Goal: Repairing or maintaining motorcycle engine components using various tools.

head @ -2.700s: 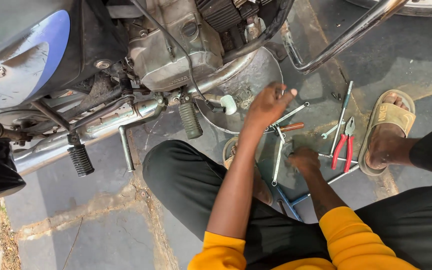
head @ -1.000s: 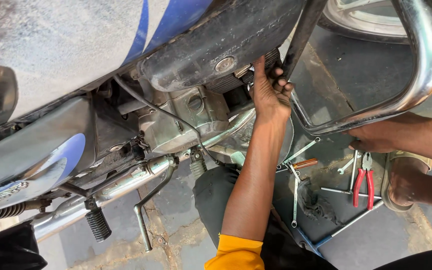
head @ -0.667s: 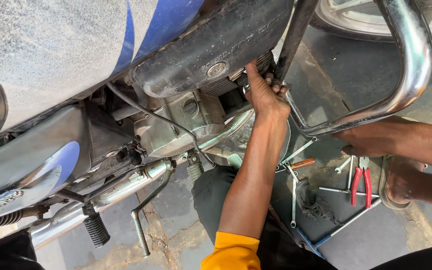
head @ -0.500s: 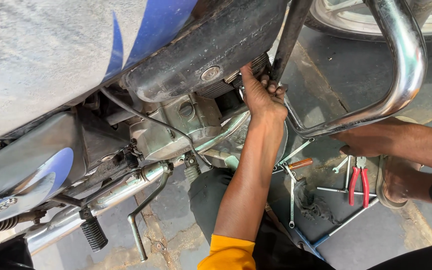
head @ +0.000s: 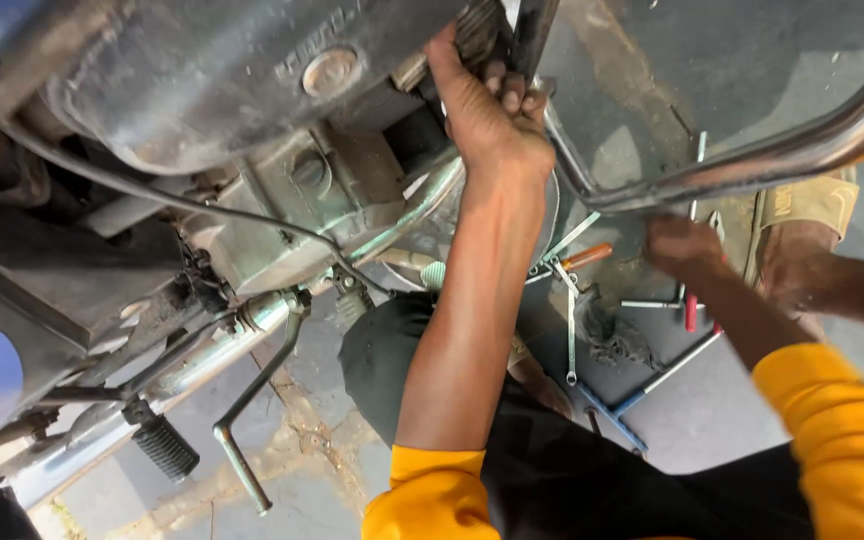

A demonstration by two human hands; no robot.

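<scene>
Our left hand [head: 487, 120] is up under the grey metal motorcycle engine [head: 282, 190], fingers curled tight around a dark ribbed part [head: 477, 30] beside the black frame tube [head: 532, 35], probably bracing or turning it, though what exactly it clamps is blurred. Our right hand [head: 687, 248] is down at the tools spread on the grey concrete floor [head: 682, 410], over the red-handled pliers [head: 692, 310]; we cannot tell whether it is closed on anything, motion blur hides the fingers. Tools lie just beside our knee, likely kept within reach: an orange-handled screwdriver [head: 584, 257], a long silver spanner [head: 571, 330], a blue-tipped steel T-bar wrench [head: 642, 385], and a dark crumpled rag [head: 612, 340]. The curved chrome crash guard [head: 752, 170] crosses above the right hand, so room there is tight; the left hand is boxed in by tank underside, frame tube and exhaust pipe [head: 422, 205]. More free floor shows lower left, past the bent steel kick lever [head: 252, 420] and black rubber footpeg [head: 164, 445]. A foot in a tan sandal [head: 802, 215] sits at the tools' far edge.
</scene>
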